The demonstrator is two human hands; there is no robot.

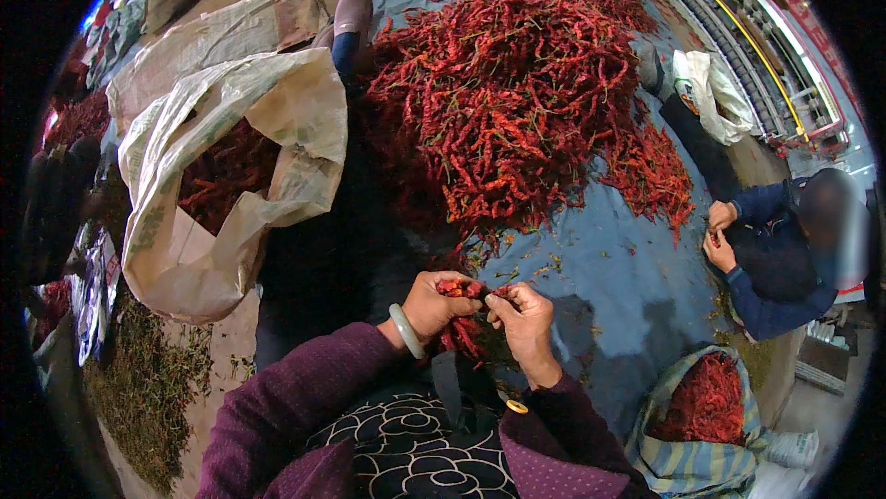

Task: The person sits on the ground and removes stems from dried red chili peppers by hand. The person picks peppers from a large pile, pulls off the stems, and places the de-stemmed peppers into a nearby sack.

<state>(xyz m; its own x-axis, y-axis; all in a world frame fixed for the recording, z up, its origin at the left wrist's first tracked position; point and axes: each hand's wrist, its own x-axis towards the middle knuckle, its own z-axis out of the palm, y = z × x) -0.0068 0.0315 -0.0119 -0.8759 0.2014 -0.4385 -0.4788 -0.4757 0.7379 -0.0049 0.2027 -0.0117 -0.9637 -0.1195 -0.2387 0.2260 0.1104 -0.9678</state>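
Note:
Dried red chili peppers (460, 289) are bunched in my left hand (429, 308), which is closed around them in front of my chest. A pale bangle circles that wrist. Close against it, my right hand (528, 325) is closed in a pinch at the end of a chili pepper. The fingers cover most of that pepper, so its stem is hard to make out. More red peppers hang below my left hand. Beyond both hands rises a large heap of red chili peppers (517, 93), some with greenish stems, on a blue-grey ground sheet (591, 268).
An open whitish woven sack (318, 102) with chilies stands at left. Stems and scraps (148, 388) litter the ground below it. A striped sack (697, 462) of chilies stands lower right. At right a seated person (784, 259) holds something small. A white bag (715, 102) lies behind.

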